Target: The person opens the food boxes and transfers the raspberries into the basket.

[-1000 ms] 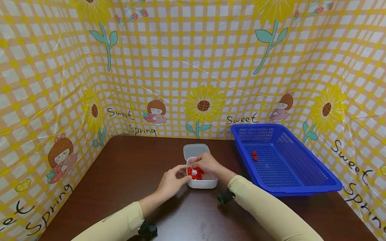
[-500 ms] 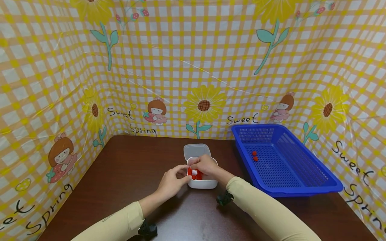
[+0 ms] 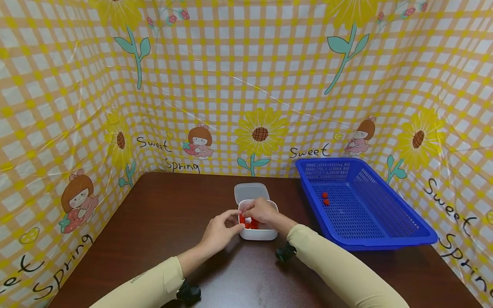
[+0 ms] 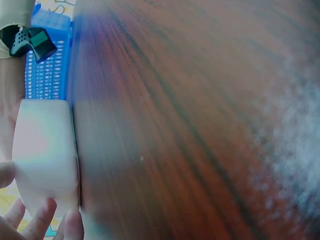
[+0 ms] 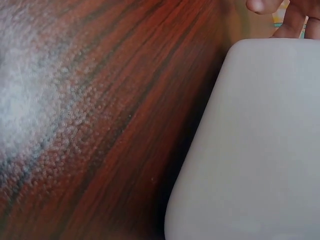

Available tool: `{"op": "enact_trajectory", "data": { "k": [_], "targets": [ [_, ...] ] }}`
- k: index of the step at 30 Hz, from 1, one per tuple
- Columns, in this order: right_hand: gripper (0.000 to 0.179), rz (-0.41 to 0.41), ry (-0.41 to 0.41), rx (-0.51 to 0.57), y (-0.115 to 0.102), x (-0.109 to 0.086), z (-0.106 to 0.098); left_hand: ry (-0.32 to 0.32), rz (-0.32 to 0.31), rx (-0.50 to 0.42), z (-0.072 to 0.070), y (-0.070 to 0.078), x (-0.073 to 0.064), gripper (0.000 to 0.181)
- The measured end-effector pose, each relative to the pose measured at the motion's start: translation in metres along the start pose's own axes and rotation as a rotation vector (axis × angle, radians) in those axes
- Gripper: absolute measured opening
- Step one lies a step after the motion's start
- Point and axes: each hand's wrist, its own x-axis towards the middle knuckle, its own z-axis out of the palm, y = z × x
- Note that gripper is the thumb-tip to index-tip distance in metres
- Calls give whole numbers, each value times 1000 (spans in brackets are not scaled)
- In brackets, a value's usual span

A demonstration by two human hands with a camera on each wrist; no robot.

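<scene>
A small white box (image 3: 258, 235) stands at the middle of the table, with several small red pieces (image 3: 253, 224) inside on its left side. My left hand (image 3: 217, 231) grips the box's left end, thumb at the near corner and fingers farther back; the left wrist view shows its fingertips (image 4: 45, 215) against the box wall. From the right, my right hand (image 3: 263, 210) reaches over the rim, its bent fingers down by the red pieces at the far left corner. Whether it pinches one I cannot tell. The right wrist view shows mostly the box's outer wall (image 5: 260, 140).
Right behind the box lies a translucent lid (image 3: 251, 191). A large blue plastic basket (image 3: 400, 242) stands to the right, with two red pieces (image 3: 325, 201) on its floor near the left wall. A checked cloth (image 3: 215, 94) walls the dark wooden table (image 3: 173, 201) on three sides.
My right hand has shifted slightly toward the left inside the box and now covers more of the red pieces. The left hand and the box have stayed in place.
</scene>
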Motion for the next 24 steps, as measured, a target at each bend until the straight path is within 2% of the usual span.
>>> {"op": "enact_trajectory", "data": {
  "k": [10,17,24],
  "targets": [
    [10,-24,-7,-27,1,2,2,2,-2,12,0,1,1,40],
    [10,-68,-11,-106,-1,2,2,1,4,17,0,0,0,40],
    [9,-42,-26,-75,-2,1,0,0,3,29,0,-2,1,39]
  ]
}}
